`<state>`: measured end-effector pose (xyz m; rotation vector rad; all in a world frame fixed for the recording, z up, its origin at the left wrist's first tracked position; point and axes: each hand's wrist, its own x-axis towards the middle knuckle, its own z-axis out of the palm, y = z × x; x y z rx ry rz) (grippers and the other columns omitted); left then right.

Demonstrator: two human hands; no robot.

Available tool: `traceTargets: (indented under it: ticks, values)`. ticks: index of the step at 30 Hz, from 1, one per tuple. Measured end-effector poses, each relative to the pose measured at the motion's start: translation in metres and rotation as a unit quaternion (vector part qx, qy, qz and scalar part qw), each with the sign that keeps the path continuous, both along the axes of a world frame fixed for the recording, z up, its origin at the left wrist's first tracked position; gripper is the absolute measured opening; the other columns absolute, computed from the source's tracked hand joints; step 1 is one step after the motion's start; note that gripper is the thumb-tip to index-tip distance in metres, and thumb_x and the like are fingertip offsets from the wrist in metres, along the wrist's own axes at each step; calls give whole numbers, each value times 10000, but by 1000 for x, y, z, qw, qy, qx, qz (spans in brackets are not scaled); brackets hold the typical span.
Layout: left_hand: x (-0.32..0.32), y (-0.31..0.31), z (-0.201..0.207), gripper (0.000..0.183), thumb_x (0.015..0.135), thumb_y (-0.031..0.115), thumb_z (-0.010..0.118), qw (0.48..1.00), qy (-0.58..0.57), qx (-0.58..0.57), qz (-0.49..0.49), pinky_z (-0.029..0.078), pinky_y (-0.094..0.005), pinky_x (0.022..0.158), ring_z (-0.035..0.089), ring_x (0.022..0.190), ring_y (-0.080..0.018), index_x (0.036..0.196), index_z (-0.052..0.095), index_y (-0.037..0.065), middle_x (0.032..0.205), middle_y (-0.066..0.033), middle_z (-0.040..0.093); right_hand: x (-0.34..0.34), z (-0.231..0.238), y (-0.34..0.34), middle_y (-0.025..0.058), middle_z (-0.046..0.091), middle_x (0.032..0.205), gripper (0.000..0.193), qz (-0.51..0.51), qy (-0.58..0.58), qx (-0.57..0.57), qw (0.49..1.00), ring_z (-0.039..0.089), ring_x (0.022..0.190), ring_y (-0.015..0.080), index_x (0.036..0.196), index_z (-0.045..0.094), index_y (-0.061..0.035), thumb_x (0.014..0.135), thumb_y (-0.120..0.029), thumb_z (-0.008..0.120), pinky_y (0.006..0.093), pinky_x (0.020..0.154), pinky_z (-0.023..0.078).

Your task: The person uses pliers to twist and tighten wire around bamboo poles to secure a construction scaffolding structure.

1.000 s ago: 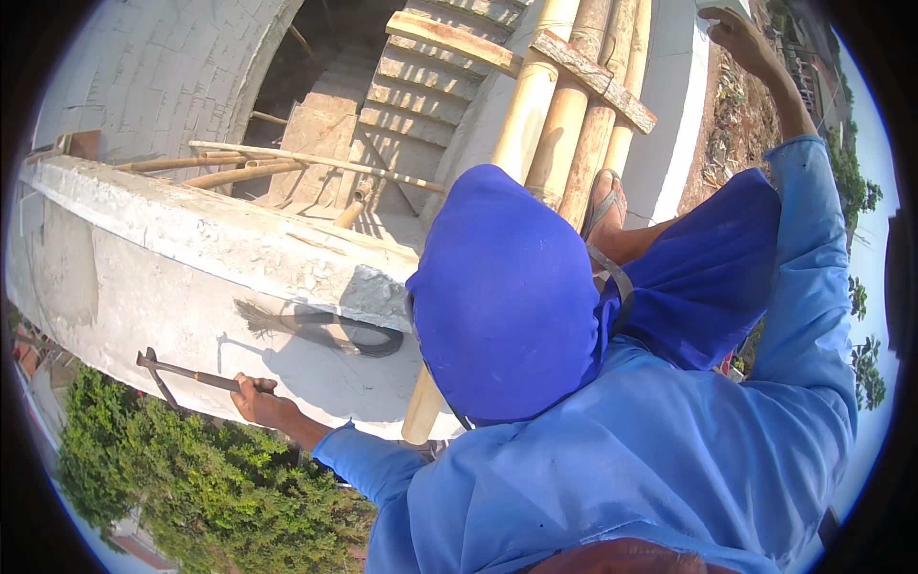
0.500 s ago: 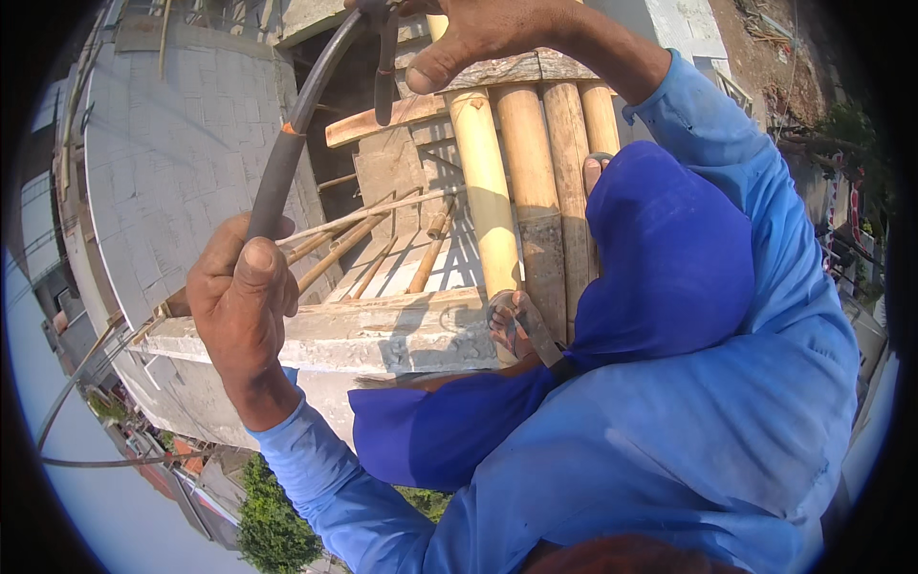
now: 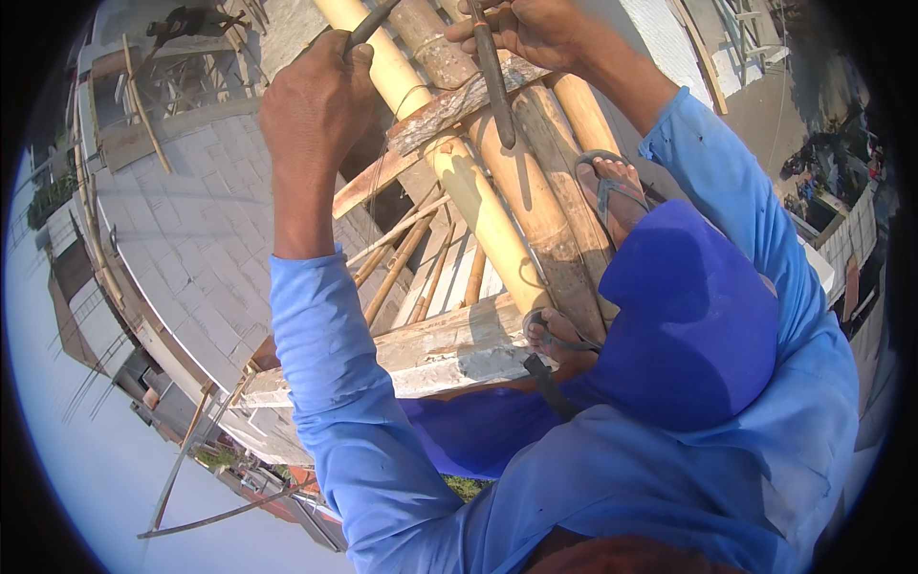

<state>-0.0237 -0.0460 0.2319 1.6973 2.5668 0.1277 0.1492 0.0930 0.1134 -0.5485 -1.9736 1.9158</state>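
Observation:
A two-handled tool (image 3: 493, 84) with dark grips and an orange band lies at the upper edge, its head out of view. My left hand (image 3: 317, 110) is closed on one dark grip, whose pointed end sticks out past the thumb. My right hand (image 3: 540, 33) has its fingers closed on the other handle near the orange band, and the grip hangs toward me. Beneath the hands run a pale yellow bamboo pole (image 3: 483, 215) and browner bamboo poles (image 3: 535, 201), crossed by a rough wooden board (image 3: 459, 103).
My sandalled feet (image 3: 612, 187) stand on the bamboo poles and by a concrete ledge (image 3: 449, 368). Left of the poles is an opening with thinner bamboo sticks (image 3: 406, 258). A grey block wall (image 3: 191, 230) stands further left. Rooftops and sky show far below left.
My left hand has moved up and right, closer to the right hand. The right hand has shifted right with its handle. The view has turned, and both sandalled feet now show more fully.

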Motion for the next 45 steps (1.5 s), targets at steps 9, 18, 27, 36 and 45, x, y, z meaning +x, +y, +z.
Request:
traceTargets:
  ticks: [9, 18, 27, 36, 45]
  values:
    - [-26, 53, -19, 325, 830, 312, 530, 980, -64, -177, -65, 484, -420, 768, 624, 845, -369, 1000, 672, 74, 871, -190, 656, 43, -30, 30, 39, 534, 726, 338, 128, -64, 301, 943, 476, 585, 149, 907, 568, -38, 932, -368, 502, 295, 512, 402]
    - [4, 108, -64, 158, 665, 28, 563, 981, -70, -170, -63, 492, -433, 599, 639, 684, -318, 779, 656, -30, 733, -253, 622, 33, -50, 2, 49, 517, 714, 480, 41, -92, 122, 987, 572, 610, 145, 820, 516, -44, 916, -511, 463, 283, 542, 465]
    - [17, 113, -81, 198, 707, 79, 545, 978, -196, -61, -27, 488, -404, 617, 633, 714, -313, 828, 631, -52, 753, -237, 624, 36, -56, -11, 72, 554, 747, 356, 21, -113, 13, 993, 624, 670, 168, 868, 544, -29, 898, -382, 513, 300, 574, 509]
    - [34, 108, -80, 233, 731, 142, 550, 972, -232, -48, -8, 490, -389, 617, 634, 696, -290, 830, 641, -48, 747, -218, 632, 31, -59, -9, 42, 508, 705, 341, 38, -98, 29, 994, 624, 613, 160, 796, 485, -58, 910, -377, 520, 272, 557, 491]
    - [41, 109, -78, 278, 756, 205, 554, 966, -253, -44, -4, 493, -374, 616, 636, 678, -266, 833, 651, -44, 741, -199, 639, 30, -60, -9, 67, 535, 722, 311, 41, -105, 56, 992, 626, 611, 174, 809, 485, -33, 911, -326, 504, 283, 539, 491]
